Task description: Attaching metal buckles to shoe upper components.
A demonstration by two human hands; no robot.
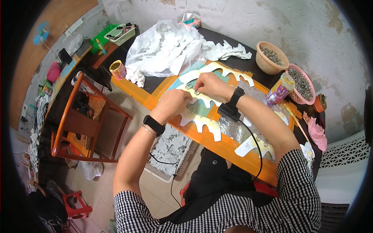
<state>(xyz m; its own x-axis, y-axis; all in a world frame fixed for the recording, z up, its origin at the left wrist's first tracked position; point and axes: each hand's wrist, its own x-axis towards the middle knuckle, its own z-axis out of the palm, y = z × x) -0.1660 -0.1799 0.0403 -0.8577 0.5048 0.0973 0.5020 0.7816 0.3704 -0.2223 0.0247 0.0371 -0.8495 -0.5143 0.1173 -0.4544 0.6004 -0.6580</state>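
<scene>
Both hands at close work: the left hand [171, 105] and right hand [213, 86] meet over the middle scalloped piece [203, 99], flat on the taped table [223, 150] between a far scalloped piece [226, 72] and a near one. Fingers on both hands are curled and narrow (whether they pinch one of the metal rings [189, 87], one cannot tell). Good handling probably means steadying the left end lightly, keeping rings level and skin off the yellow coating.
</scene>
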